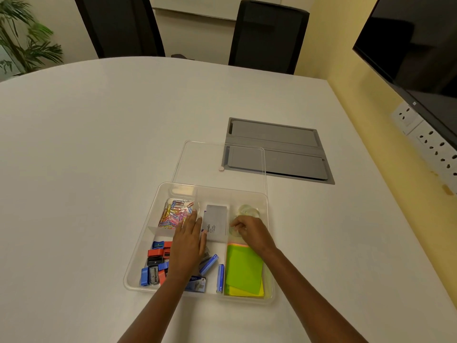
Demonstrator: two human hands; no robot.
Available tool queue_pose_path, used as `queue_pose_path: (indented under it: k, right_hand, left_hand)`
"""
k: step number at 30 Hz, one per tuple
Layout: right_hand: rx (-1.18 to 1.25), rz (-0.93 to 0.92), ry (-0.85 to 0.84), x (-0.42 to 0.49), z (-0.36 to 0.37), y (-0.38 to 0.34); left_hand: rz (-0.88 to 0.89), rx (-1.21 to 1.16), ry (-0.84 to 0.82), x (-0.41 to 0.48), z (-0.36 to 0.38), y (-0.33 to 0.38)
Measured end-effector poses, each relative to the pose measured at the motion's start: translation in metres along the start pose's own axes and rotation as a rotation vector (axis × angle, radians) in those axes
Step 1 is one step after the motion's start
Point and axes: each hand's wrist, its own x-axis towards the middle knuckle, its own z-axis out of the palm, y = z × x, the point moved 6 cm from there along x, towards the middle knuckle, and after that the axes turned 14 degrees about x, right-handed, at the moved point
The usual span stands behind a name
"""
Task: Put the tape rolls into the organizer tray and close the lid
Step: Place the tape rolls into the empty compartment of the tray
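- A clear plastic organizer tray [138, 246] sits on a white table [86, 169], near the person's edge of it.
- Its transparent lid [222, 154] lies flat on the table just behind the tray, off the tray, with its far right corner over a grey cable hatch [284, 134] set in the tabletop.
- The right hand [254, 233] is down in the tray's far right compartment, fingers curled in around a clear tape roll [233, 230]; the roll is mostly hidden by the fingers, so how firmly it is held cannot be told.
- Just beyond that hand, in the same compartment, lie more clear tape rolls [248, 210], overlapping; their count cannot be told.
- The left hand [188, 243] lies flat and open, palm down, fingers stretched together, over the divider between the left and middle sections; it grips nothing.
- Its fingertips reach the edge of a heap of coloured paper clips [173, 214] in the far left compartment.
- A grey box [216, 221] lies in the middle section, just beside the left hand's thumb side.
- Blue, red and black sharpeners [155, 263] fill the near left compartment.
- Green and yellow sticky notes [243, 271] lie in the near right compartment, below the right wrist.
- Blue staple boxes [209, 264] lie in the near middle section.
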Motion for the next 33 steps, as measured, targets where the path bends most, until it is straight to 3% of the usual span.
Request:
queue_pose_path:
  k: [5, 10, 14, 17, 24, 27, 30, 33]
  right_hand:
    - [0.030, -0.033, 0.238, 0.000, -0.021, 0.001]
    - [-0.290, 0.074, -0.023, 0.013, -0.005, 0.009]
    - [-0.374, 0.065, -0.127, 0.015, -0.001, 0.007]
    - [-0.441, 0.020, -0.109, 0.016, -0.012, 0.007]
    - [-0.935, -0.130, -0.040, 0.012, -0.011, -0.008]
    - [-0.945, -0.098, -0.058, 0.018, -0.012, -0.009]
    - [-0.920, -0.124, 0.037, 0.019, -0.025, -0.016]
    - [-0.819, -0.174, -0.060, 0.028, -0.023, -0.017]
  left_hand:
    - [0.005, -0.008, -0.001, 0.000, 0.000, 0.000]
    - [0.008, -0.015, 0.003, 0.001, 0.001, 0.000]
    - [0.013, -0.017, 0.009, 0.000, 0.001, 0.000]
    - [0.014, -0.015, 0.007, 0.000, 0.002, 0.000]
    - [0.015, -0.005, 0.010, 0.000, 0.001, 0.000]
    - [0.014, 0.001, 0.005, 0.000, 0.002, 0.000]
    - [0.012, 0.005, 0.007, 0.001, 0.002, 0.000]
    - [0.009, 0.008, 0.006, 0.001, 0.002, 0.000]
